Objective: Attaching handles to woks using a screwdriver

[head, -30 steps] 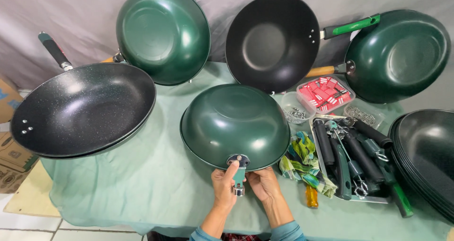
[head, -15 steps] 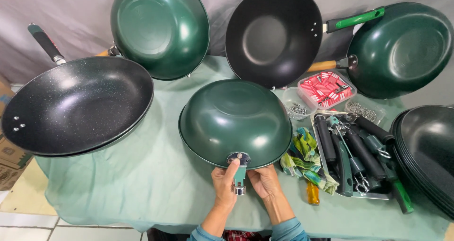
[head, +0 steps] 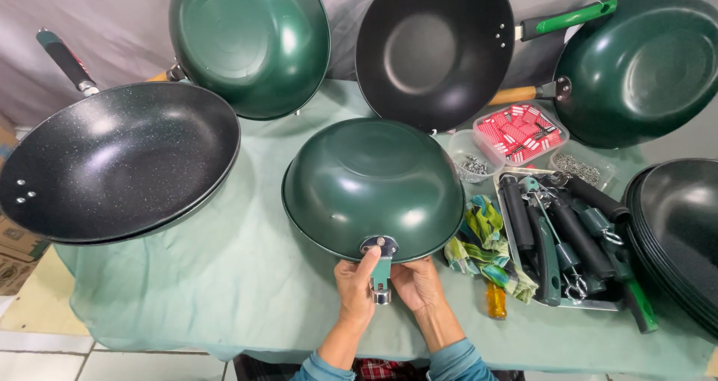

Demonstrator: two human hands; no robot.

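While the upturned green wok [head: 372, 186] lies mid-table, at twelve o'clock from my wrists, my left hand [head: 354, 287] and right hand [head: 416, 282] pinch its short handle stub [head: 381, 276] at six o'clock.

the view drifts a little, so the hanging pans sit slightly higher and to the left than a second ago. both hands and the upturned green wok [head: 372, 186] show no change i can make out.
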